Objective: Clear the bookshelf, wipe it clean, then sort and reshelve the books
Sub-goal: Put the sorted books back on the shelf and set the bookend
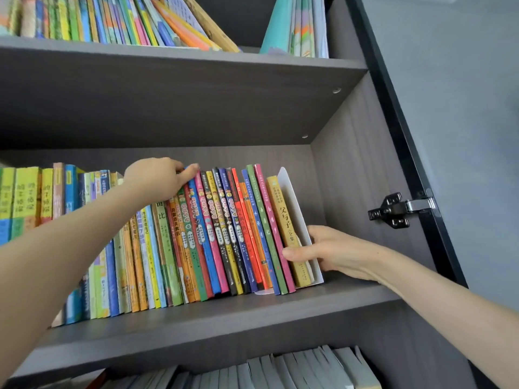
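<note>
Grey wood-grain shelf (213,321) boards, matte and flat, carry a full row of books (213,234): thin, glossy paperbacks with bright spines, standing at a slant. The left hand (157,178) hooks its fingers over the tops mid-row. The right hand (337,251) clamps the smooth white bookend (295,209) against the last yellow book, thumb in front, fingers behind. Every shelf in view is loaded, so either clearing has barely begun or reshelving is nearly done; I cannot tell which.
</note>
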`<state>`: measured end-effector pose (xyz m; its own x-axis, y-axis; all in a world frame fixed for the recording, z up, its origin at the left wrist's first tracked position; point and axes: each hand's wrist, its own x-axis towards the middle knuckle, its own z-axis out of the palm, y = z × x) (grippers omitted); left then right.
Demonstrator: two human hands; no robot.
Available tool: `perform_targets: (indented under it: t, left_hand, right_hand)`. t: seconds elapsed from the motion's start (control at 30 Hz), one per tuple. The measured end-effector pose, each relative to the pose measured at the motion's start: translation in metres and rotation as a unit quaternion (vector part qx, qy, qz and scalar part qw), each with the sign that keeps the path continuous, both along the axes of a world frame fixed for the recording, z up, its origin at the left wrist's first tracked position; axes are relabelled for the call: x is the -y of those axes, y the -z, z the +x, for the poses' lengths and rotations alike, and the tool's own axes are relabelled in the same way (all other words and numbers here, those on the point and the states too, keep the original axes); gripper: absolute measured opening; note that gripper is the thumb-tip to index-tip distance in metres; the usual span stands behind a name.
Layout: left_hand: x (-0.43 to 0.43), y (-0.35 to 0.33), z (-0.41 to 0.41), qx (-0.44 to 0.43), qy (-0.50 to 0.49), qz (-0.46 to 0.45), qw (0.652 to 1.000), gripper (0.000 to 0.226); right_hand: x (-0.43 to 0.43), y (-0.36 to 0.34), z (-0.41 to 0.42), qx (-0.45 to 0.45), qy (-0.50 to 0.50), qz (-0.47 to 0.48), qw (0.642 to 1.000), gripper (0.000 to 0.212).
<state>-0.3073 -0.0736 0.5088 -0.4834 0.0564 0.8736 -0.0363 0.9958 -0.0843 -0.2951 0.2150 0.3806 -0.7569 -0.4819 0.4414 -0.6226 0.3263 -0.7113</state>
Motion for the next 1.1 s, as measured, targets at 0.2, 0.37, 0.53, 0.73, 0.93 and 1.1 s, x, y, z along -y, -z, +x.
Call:
perform_targets:
  t: [0.2, 0.37, 0.53, 0.73, 0.93, 1.1]
  left_hand:
    - [-0.011, 0.021, 0.001, -0.149, 0.091, -0.098, 0.980, 0.063]
    - [-0.005, 0.028, 0.000, -0.090, 0.063, -0.115, 0.987, 0.072]
    - [-0.006, 0.032, -0.011, -0.115, 0.060, -0.105, 0.986, 0.066]
    - [0.000, 0.068, 0.009, -0.112, 0.025, -0.173, 0.978, 0.071]
    - [0.075, 0.101, 0.032, -0.044, -0.085, -0.177, 0.980, 0.069]
    - [0.127, 0.112, 0.052, -0.027, -0.090, -0.164, 0.982, 0.065]
  right_hand:
    - [0.011, -0.004, 0.004, -0.051, -0.021, 0.003, 0.998, 0.086]
    - [0.018, -0.006, -0.002, -0.084, -0.020, 0.027, 0.996, 0.079]
    - [0.015, -0.015, -0.001, -0.059, -0.031, 0.067, 0.996, 0.061]
    - [0.014, -0.007, -0.008, 0.011, -0.038, -0.004, 0.999, 0.093]
    - [0.013, 0.001, -0.011, 0.013, 0.022, -0.057, 0.998, 0.105]
    - [0.019, 0.000, -0.006, 0.024, 0.005, -0.067, 0.997, 0.105]
